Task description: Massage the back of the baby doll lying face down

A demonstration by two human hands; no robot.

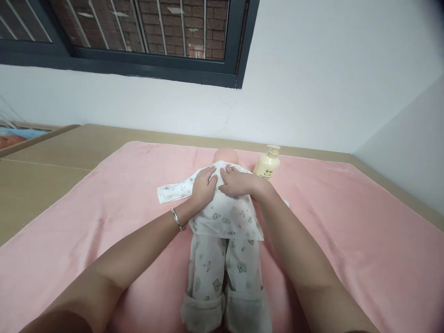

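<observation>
A doll in a white printed top (227,215) and matching trousers (208,268) lies on a pink blanket (138,185), its rounded head (226,156) at the far end. My left hand (204,187) rests flat on the left of the upper top, fingers extended. On the right of the upper top lies my right hand (237,181), its fingers spread and pointing left. The two hands are close together and hold nothing. One sleeve (175,190) stretches out to the left; the other is mostly hidden behind my right arm. The trouser cuffs are turned up.
A pale yellow pump bottle (267,165) stands on the blanket right of the doll's head. The blanket covers a wooden surface (45,175) against a white wall. Above is a dark-framed window (156,67). Something blue and reddish shows at the far left edge.
</observation>
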